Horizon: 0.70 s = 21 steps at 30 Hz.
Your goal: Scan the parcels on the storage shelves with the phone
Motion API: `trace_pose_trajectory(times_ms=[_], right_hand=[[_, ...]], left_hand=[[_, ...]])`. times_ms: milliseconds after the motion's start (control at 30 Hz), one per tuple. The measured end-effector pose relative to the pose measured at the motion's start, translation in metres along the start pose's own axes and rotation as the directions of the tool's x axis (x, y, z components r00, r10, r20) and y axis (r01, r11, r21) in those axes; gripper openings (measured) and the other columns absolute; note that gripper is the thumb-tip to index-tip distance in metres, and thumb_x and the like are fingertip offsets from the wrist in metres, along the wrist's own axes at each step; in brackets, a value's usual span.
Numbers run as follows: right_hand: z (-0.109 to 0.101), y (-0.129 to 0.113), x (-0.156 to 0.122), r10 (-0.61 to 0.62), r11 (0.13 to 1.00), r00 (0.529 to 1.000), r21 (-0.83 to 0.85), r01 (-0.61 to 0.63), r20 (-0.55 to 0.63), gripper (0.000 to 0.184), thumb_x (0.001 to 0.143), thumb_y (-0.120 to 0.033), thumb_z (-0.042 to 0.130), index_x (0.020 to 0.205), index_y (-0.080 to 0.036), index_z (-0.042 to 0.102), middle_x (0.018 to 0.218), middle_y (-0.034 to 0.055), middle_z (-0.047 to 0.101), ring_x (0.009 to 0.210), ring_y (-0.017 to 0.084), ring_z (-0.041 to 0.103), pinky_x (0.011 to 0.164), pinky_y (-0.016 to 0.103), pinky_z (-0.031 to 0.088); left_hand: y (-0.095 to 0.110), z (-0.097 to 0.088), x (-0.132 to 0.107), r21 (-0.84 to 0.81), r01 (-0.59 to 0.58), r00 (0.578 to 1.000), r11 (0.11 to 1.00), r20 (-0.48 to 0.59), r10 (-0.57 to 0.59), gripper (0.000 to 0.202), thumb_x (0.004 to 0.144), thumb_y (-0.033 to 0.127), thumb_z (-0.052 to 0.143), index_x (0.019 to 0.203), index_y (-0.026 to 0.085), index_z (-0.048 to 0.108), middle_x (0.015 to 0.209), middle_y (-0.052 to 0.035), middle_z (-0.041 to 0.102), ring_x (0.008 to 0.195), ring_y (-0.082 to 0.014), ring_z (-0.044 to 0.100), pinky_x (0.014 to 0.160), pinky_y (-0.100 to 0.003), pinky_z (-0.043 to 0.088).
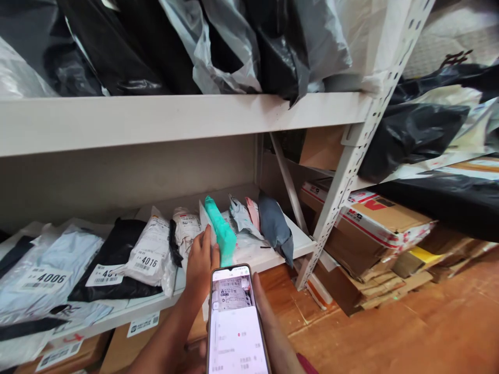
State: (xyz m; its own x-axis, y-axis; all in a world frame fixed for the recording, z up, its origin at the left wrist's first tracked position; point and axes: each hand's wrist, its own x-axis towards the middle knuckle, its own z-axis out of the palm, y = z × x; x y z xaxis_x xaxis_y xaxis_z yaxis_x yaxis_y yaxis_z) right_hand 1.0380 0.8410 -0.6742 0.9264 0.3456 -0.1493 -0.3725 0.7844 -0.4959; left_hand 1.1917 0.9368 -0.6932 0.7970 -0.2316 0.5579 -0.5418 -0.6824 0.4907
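Note:
My left hand (200, 262) reaches onto the lower shelf, fingers closed at the edge of a teal plastic parcel (222, 231) that stands on its side. A white label or wrapping shows along that parcel's left side; my fingers partly cover it. My right hand (268, 322) grips a smartphone (236, 327) upright in front of the shelf. Its lit screen shows a picture of a label above lines of text. Left of my left hand lie a crumpled white parcel (186, 226) and a clear-wrapped parcel (146, 252) labelled 4016.
Further left are a black parcel (117, 259) and a pale blue parcel (54, 270) marked 4006. A grey parcel (275, 223) leans near the metal post (339, 192). Large bags load the upper shelf (187, 117). Cardboard boxes (382, 223) are stacked at right.

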Motion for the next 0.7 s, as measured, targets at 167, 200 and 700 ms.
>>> trace_pose_trajectory(times_ms=[167, 200, 700], right_hand=[[0.015, -0.005, -0.014, 0.134, 0.989, 0.987, -0.054, -0.139, -0.090, 0.068, 0.074, -0.074, 0.059, 0.108, -0.015, 0.066, 0.084, 0.0102, 0.077, 0.080, 0.031, 0.073, 0.081, 0.048, 0.054], [0.019, -0.009, -0.020, 0.183, 0.980, 0.980, -0.064, -0.188, -0.081, 0.064, 0.075, -0.068, 0.063, 0.110, -0.014, 0.065, 0.087, 0.0106, 0.077, 0.084, 0.031, 0.073, 0.085, 0.047, 0.053], [0.017, -0.004, -0.035, 0.071, 0.899, 0.997, -0.434, -0.059, 0.012, 0.104, 0.035, -0.014, 0.094, 0.129, -0.026, 0.050, 0.113, 0.0056, 0.070, 0.112, 0.033, 0.063, 0.099, 0.047, 0.046]], left_hand=[[0.002, 0.000, 0.000, 0.006, 0.010, 1.000, 1.000, -0.002, -0.010, 0.054, 0.095, 0.033, 0.031, 0.144, 0.013, 0.038, 0.129, -0.0192, 0.049, 0.120, -0.0323, 0.051, 0.102, -0.053, 0.044], [0.002, -0.001, 0.000, 0.006, 0.010, 1.000, 1.000, 0.001, -0.010, 0.054, 0.095, 0.034, 0.031, 0.144, 0.013, 0.037, 0.129, -0.0187, 0.048, 0.120, -0.0321, 0.051, 0.103, -0.053, 0.043], [0.007, -0.005, 0.003, 0.049, 0.084, 0.993, 0.995, 0.076, -0.087, 0.052, 0.092, 0.029, 0.033, 0.141, 0.015, 0.043, 0.133, -0.0190, 0.049, 0.121, -0.0332, 0.052, 0.102, -0.048, 0.045]])
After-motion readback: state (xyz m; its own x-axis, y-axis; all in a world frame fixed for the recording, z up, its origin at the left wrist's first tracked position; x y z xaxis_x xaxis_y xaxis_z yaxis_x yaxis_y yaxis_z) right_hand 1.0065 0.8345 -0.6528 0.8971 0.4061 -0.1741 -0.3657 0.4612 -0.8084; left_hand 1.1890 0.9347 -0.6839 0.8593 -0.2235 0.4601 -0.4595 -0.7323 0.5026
